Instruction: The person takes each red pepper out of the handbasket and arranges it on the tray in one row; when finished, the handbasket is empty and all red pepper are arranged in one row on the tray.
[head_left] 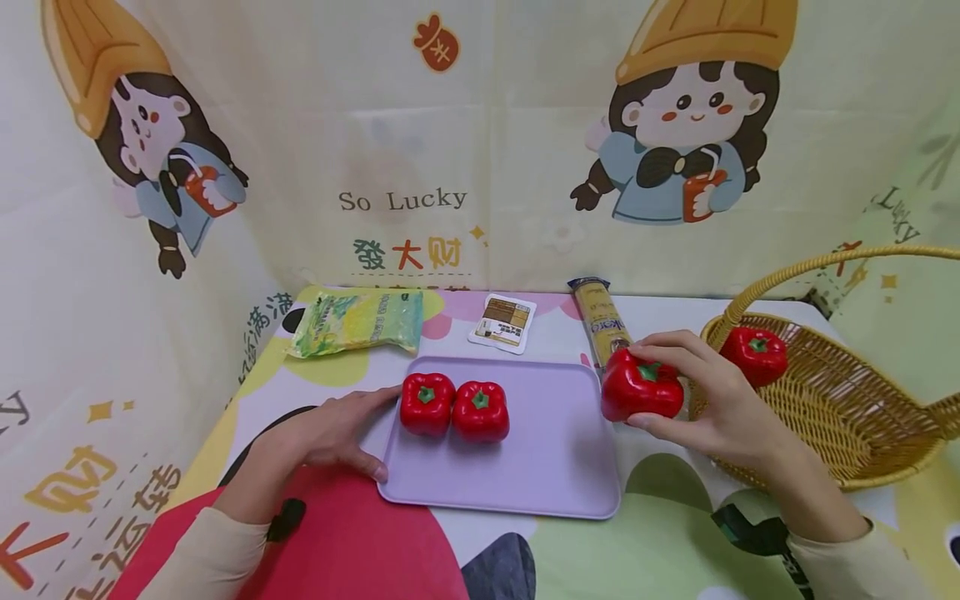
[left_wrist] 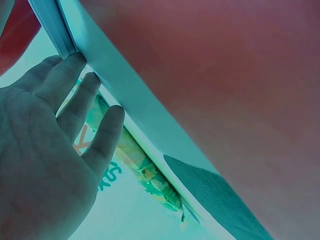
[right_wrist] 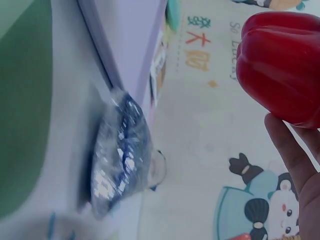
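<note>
My right hand (head_left: 731,408) grips a red bell pepper (head_left: 637,387) between thumb and fingers, held up at the right edge of the lilac tray (head_left: 555,467). The same pepper (right_wrist: 282,65) fills the upper right of the right wrist view. Two more red bell peppers, one at the left (head_left: 427,403) and one beside it (head_left: 481,412), sit side by side on the tray. My left hand (head_left: 330,437) touches the tray's left edge, its fingers extended; in the left wrist view the fingertips (left_wrist: 117,112) lie along that edge.
A wicker basket (head_left: 855,425) with a tall handle stands at the right, holding another red bell pepper (head_left: 753,356). Behind the tray lie a green-yellow packet (head_left: 360,323), a small white-and-brown pack (head_left: 504,323) and a yellow pasta bag (head_left: 600,317). A printed cloth hangs behind.
</note>
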